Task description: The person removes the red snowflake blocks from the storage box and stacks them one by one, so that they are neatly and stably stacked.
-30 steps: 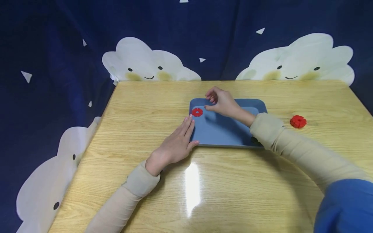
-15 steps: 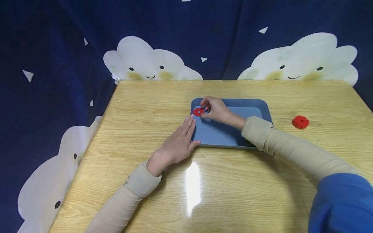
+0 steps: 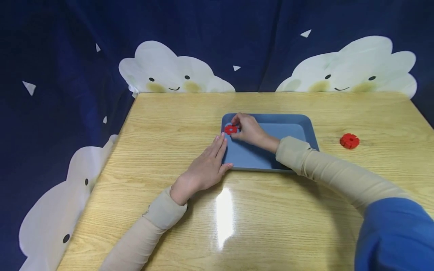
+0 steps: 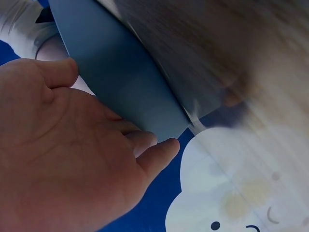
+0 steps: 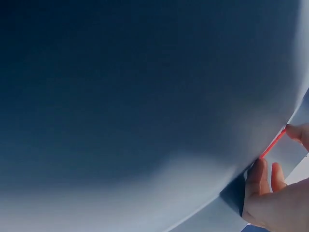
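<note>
A blue rectangular tray [image 3: 257,160] lies on the wooden table. Inside its far left corner is a red notched interlocking disc [image 3: 231,130] with a hole in its middle. My right hand [image 3: 252,131] reaches over the tray and pinches the disc by its edges between thumb and fingers. In the right wrist view the disc [image 5: 273,143] appears edge-on as a thin red line from thumb to fingertips. With fingers straight, my left hand [image 3: 207,165] rests along the tray's left side. The left wrist view shows its fingertips near the tray wall [image 4: 120,72].
A small stack of red notched discs [image 3: 349,141] sits on the table [image 3: 162,128] to the right of the tray. Behind the table hangs a dark blue curtain [image 3: 203,30] with white clouds.
My right hand has moved left and down within the tray, from above it to the red disc, and taken hold of its edges. My left hand has stayed at the tray's side.
</note>
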A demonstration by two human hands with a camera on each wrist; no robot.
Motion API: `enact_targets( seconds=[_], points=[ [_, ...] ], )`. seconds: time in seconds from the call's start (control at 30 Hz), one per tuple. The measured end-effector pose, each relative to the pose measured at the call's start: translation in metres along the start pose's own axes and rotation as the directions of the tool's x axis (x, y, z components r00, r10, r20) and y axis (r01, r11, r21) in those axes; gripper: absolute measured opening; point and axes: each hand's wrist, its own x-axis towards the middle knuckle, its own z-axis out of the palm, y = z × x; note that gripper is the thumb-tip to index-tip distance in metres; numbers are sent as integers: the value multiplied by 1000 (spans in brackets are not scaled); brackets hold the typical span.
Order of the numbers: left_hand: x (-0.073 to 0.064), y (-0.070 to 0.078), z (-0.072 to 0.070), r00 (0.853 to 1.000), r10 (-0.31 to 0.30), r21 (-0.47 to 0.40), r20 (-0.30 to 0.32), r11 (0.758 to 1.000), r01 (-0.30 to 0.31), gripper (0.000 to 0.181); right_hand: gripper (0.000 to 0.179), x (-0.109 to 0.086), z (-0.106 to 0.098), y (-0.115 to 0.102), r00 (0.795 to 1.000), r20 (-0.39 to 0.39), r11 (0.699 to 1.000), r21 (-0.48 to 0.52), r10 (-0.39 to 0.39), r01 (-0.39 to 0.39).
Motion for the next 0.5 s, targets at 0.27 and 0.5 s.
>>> enact_targets(
  seconds=[0.27,0.5],
  points=[
    [-1,0,0,1000,-3,6,5,1000,3,72,40,1,1,-1,1000,9,999,-35,-19,20],
    [0,0,0,1000,3,3,-1,1000,-3,73,44,0,0,-1,999,11,997,-62,-51,51]
  ],
)
